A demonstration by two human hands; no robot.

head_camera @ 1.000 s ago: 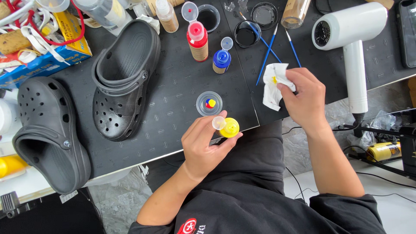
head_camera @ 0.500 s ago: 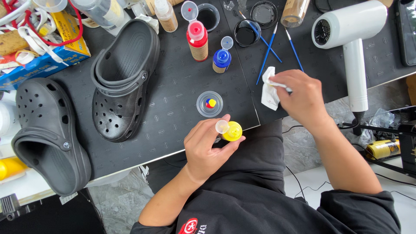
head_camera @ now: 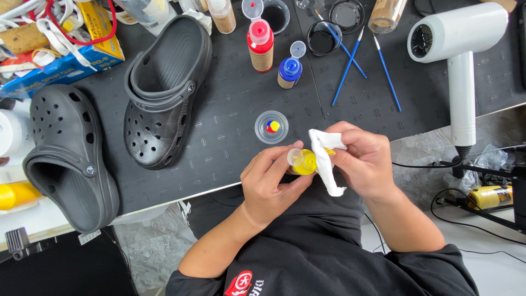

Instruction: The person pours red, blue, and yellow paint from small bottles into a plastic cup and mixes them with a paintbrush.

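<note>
My left hand (head_camera: 271, 183) grips a small yellow paint bottle (head_camera: 304, 162) with its flip cap open, held just off the table's front edge. My right hand (head_camera: 366, 161) holds a crumpled white tissue (head_camera: 324, 160) pressed against the bottle's top. A little beyond them on the black mat sits a small clear dish (head_camera: 272, 126) with dabs of red, yellow and blue paint. Two black clogs lie to the left, one (head_camera: 164, 93) on the mat and one (head_camera: 68, 156) at the table's left side.
A red paint bottle (head_camera: 260, 41) and a blue paint bottle (head_camera: 289, 68) stand open at the back. Blue-handled brushes (head_camera: 350, 60) lie beside a dark cup (head_camera: 323, 38). A white hair dryer (head_camera: 460, 60) rests at the right. Boxes and cords clutter the back left corner.
My right hand has carried the white tissue from the mat's right part down to the yellow bottle. The left hand has raised and turned the bottle slightly toward it.
</note>
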